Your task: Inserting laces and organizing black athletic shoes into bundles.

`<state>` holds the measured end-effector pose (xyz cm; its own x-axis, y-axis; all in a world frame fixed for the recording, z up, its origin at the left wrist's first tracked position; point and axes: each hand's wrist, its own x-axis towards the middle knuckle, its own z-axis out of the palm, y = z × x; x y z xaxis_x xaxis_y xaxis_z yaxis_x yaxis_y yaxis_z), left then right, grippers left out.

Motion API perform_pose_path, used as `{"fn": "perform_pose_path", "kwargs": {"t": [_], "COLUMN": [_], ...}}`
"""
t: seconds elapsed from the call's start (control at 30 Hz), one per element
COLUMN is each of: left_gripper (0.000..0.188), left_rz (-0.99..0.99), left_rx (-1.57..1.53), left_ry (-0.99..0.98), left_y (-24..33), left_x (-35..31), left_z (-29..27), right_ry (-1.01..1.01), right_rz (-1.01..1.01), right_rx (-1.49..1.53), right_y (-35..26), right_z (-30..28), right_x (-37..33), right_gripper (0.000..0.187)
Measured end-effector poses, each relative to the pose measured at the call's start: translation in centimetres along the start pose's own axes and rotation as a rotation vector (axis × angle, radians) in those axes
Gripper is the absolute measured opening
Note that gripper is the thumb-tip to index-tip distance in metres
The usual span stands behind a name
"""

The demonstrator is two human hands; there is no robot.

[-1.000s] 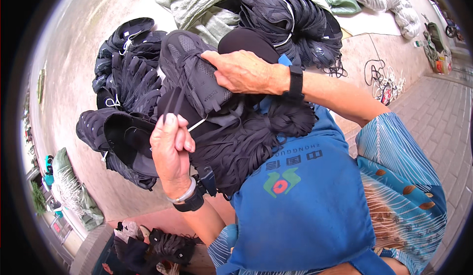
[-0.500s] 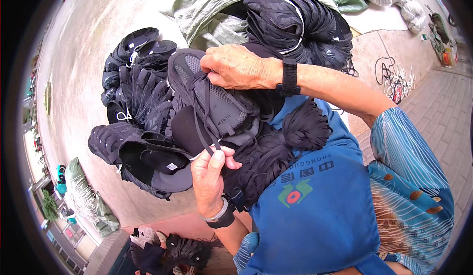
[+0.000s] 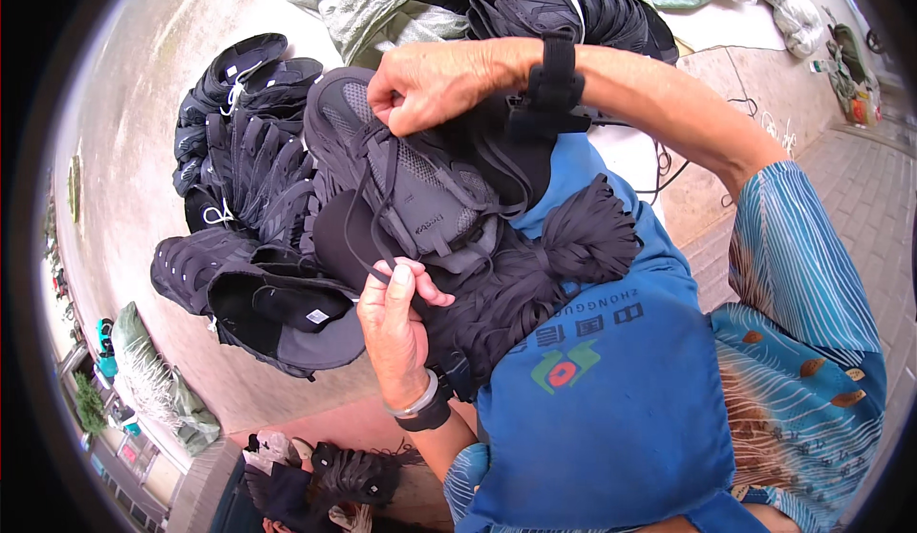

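- pale concrete ground [image 3: 129, 141], outdoors, bears a string-tied cluster of dark shoes [image 3: 244, 146] at left
- a white sheet [image 3: 731, 32] lies on it, far right
- a blue apron [image 3: 611, 428] carries bundled dark laces [image 3: 590, 239]

The scene is viewed from the person's head through a fisheye lens, aimed steeply downward. The left hand [image 3: 394, 328], right hand [image 3: 435, 84] and blue apron [image 3: 611, 428] are seen from close above; farther paving [image 3: 874, 208] is taken in at the right, bent toward the rim.
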<state>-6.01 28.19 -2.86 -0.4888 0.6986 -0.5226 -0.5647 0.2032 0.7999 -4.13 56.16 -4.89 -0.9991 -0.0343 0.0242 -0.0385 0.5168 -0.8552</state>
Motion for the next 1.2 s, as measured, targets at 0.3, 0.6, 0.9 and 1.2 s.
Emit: {"fn": "perform_pose_path", "kwargs": {"t": [0.3,0.6,0.9,1.2], "left_gripper": [0.023,0.032,0.027,0.027], "left_rz": [0.027,0.032,0.029,0.035], "left_rx": [0.077,-0.013,-0.081,-0.040], "left_ry": [-0.044,0.060,0.099,0.123], "left_y": [0.5,0.6,0.7,0.5], "left_x": [-1.6,-0.3,-0.3,-0.8], "left_z": [-0.4,0.4,0.2,-0.4], "right_ry": [0.109,0.348,0.265,0.189], "right_rz": [0.044,0.035,0.197,0.147], "right_rx": [-0.004,-0.189,0.084,0.069], "right_y": [-0.2,-0.3,-0.3,-0.7], "right_z": [0.4,2.2,2.5,2.1], "right_x": [-0.9,-2.2,-1.8,-1.4], "right_gripper": [0.026,0.020,0.016,0.022]}}
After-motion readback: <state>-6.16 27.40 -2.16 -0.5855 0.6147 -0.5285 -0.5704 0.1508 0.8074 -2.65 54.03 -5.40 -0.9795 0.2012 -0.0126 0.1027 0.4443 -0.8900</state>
